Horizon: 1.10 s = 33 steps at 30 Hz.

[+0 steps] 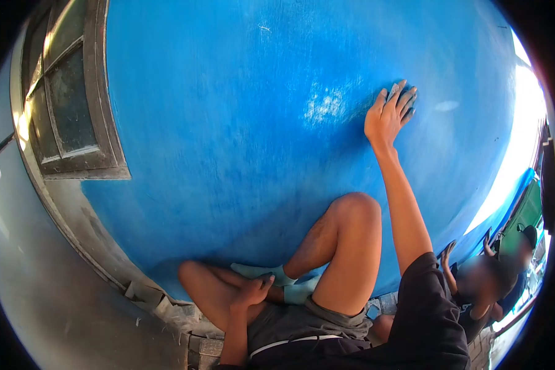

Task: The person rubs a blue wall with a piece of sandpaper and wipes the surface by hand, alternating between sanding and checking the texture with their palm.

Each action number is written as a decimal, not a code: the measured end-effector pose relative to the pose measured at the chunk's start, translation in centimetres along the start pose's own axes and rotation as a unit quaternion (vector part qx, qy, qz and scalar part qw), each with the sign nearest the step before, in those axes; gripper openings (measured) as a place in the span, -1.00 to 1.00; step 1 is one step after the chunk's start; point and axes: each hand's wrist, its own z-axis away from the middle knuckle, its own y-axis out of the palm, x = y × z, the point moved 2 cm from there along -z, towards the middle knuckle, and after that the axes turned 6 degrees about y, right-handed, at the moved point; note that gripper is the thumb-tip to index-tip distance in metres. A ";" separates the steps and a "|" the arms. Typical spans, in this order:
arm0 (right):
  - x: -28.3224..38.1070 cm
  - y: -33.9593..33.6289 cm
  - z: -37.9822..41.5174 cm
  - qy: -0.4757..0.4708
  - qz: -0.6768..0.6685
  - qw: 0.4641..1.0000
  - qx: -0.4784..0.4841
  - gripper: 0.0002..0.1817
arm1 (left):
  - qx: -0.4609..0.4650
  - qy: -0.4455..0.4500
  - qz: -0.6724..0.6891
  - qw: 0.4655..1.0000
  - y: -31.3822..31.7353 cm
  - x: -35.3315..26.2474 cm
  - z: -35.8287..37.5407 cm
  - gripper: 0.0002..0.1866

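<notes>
My right hand [386, 117] is raised against a glossy blue wall [228, 123], its fingers bent over a small grey piece of sandpaper [394, 91]. Only bits of the sandpaper show between the fingers, and the fingertips look grey. Down by my folded leg, my left hand [251, 292] rests near my ankles with its fingers curled. Something dark shows at its fingertips, too small to name. Below the wall are my feet in teal socks [298, 292], the legs bent and crossed.
A wooden-framed window [74, 92] is set at the left, above a bare grey wall strip [95, 228]. Broken bricks [179, 316] line the wall's foot. Close on my right, two other people [484, 283] sit with hands up at the same wall. A green surface [525, 206] stands beyond.
</notes>
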 end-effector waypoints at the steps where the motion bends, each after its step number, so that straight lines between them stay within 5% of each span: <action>1: 0.1 0.1 -0.2 -0.007 -0.001 1.000 0.000 -0.29 | -0.004 -0.002 -0.007 1.000 0.3 0.4 -0.2 -0.20; 19: 6.8 1.9 -2.5 -0.106 -0.012 0.994 0.005 -0.29 | -0.070 0.063 0.024 0.995 0.3 -0.3 0.4 -0.28; 23: 9.5 3.0 -2.0 -0.173 -0.012 0.985 0.002 -0.28 | -0.006 0.006 0.015 1.000 0.6 0.1 0.1 -0.27; 25: 10.8 3.1 -0.9 -0.194 -0.013 0.981 -0.008 -0.29 | -0.069 0.060 0.035 0.995 0.7 0.2 0.2 -0.27; 28: 12.5 2.5 1.8 -0.341 0.027 0.939 0.040 -0.33 | -0.047 0.046 0.020 0.998 0.5 0.2 0.1 -0.26; 32: 11.2 1.3 7.7 -0.592 0.036 0.778 0.207 -0.38 | -0.024 0.018 0.027 0.999 -0.4 -1.2 0.8 -0.26; 33: 10.7 1.3 8.0 -0.599 0.036 0.774 0.201 -0.38 | -0.020 0.028 0.037 0.999 0.0 -0.7 0.6 -0.27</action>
